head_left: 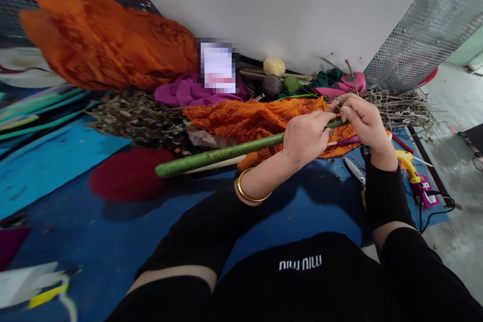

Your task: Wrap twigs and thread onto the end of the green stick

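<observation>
A long green wrapped stick (226,155) slants up to the right across the table, its thick end at the left. My left hand (306,136), with a gold bangle on the wrist, is closed around it near its thinner end. At that thin end, my right hand (360,118) pinches with thumb and fingers. What lies in this pinch is small and partly hidden; it could be the stick's tip or a thin strand. Behind the hands spreads orange patterned cloth (260,115). Scissors (355,171) lie beside my right forearm.
A yellow glue gun (408,165) with a black cable lies at right. Dry twigs (402,105) and balls of yarn (274,66) sit along the white wall. A dark red round piece (130,175) and blue sheets (60,161) are at left.
</observation>
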`<state>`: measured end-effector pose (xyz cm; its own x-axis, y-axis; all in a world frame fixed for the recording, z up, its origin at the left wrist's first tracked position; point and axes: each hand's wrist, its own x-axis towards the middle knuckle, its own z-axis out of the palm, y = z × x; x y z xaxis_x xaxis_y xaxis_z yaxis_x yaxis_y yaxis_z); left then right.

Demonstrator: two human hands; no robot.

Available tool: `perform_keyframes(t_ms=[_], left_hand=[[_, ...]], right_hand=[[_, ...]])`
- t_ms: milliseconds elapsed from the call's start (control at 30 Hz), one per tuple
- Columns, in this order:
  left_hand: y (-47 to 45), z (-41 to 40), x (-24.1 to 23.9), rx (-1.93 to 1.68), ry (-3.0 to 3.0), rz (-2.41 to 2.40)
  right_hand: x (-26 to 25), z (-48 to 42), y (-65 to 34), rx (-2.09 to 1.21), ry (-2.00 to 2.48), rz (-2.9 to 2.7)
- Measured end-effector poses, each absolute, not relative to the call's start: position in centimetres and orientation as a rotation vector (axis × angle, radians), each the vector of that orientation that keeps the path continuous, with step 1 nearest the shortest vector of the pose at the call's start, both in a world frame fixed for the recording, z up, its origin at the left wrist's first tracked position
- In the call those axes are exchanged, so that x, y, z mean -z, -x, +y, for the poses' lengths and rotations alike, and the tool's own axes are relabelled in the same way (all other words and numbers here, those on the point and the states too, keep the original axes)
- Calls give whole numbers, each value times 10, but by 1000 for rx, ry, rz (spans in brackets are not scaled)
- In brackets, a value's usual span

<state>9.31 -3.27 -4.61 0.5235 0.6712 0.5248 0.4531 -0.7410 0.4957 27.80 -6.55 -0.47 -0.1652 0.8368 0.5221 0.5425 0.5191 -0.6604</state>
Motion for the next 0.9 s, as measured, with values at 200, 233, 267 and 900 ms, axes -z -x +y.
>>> perform_keyframes(t_ms=[200, 233, 267, 900], left_hand=[[-88, -32, 39, -1125, -2411, 953], [-88, -32, 38, -1137, -2403, 954], [-87, -32, 37, -1146, -2397, 955], [-72, -24, 23, -1264, -2321, 927]], right_hand=[[-1, -67, -293, -769, 942, -1186], [-3, -68, -300, -822, 928, -1099], [-4, -68, -308, -869, 921, -1029], [5, -63, -341, -1045, 927, -844]])
